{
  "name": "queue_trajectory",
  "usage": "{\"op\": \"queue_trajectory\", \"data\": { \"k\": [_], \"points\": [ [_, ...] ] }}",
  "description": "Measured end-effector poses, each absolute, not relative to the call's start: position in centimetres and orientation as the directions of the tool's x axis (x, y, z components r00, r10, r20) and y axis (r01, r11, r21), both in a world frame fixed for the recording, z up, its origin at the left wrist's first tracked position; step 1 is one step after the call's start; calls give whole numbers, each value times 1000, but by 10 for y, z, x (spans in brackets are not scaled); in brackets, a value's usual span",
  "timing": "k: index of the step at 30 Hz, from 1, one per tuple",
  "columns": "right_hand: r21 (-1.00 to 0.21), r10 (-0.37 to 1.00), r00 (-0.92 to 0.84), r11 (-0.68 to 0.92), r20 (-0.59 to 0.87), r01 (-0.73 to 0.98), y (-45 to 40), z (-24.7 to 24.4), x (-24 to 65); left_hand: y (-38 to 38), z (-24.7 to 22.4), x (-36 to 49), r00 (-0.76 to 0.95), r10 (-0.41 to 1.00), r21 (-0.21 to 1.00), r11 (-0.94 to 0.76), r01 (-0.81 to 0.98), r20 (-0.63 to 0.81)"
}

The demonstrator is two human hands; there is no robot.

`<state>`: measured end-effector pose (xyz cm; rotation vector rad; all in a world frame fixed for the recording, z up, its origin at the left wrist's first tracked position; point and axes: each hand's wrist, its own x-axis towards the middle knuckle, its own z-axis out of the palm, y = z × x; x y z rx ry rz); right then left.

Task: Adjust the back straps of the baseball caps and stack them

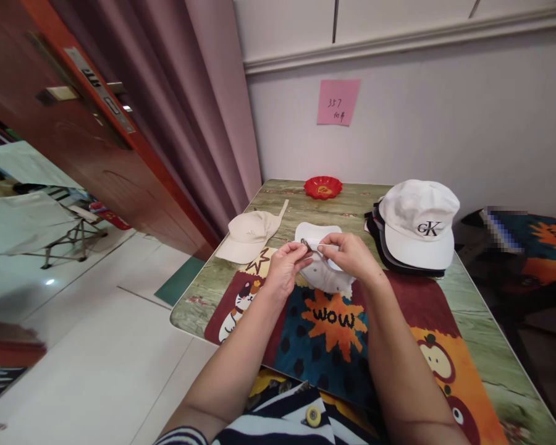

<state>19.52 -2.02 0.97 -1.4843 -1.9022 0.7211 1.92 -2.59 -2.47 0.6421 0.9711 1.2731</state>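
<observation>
A white cap [322, 275] rests on the patterned mat [301, 346], its brim pointing toward the wall. My left hand [288, 264] pinches the cap's back strap by a small dark metal buckle [307, 246]. Just to the right, my right hand [345, 252] has its thumb and fingers closed on the same strap. A beige cap [250, 233] with a loose strap lies to the left. On the right stands a stack of caps, topped by a white cap with dark letters [419, 219].
A red scalloped dish [323, 187] sits at the back of the green table [290, 207]. Above it, a pink note [338, 102] sticks to the wall. A curtain and an open wooden door [134, 185] are on the left; another patterned surface is at the far right.
</observation>
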Motion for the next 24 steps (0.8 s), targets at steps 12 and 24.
{"op": "queue_trajectory", "data": {
  "k": [12, 24],
  "points": [
    [-677, 967, -202, 253, 154, 691, -29, 22, 195, -24, -10, 8, 55, 990, 961, 141, -239, -131],
    [-644, 955, -249, 294, 162, 707, -30, 23, 192, -27, -8, 9, 116, 986, 966, 141, -215, -118]
  ]
}}
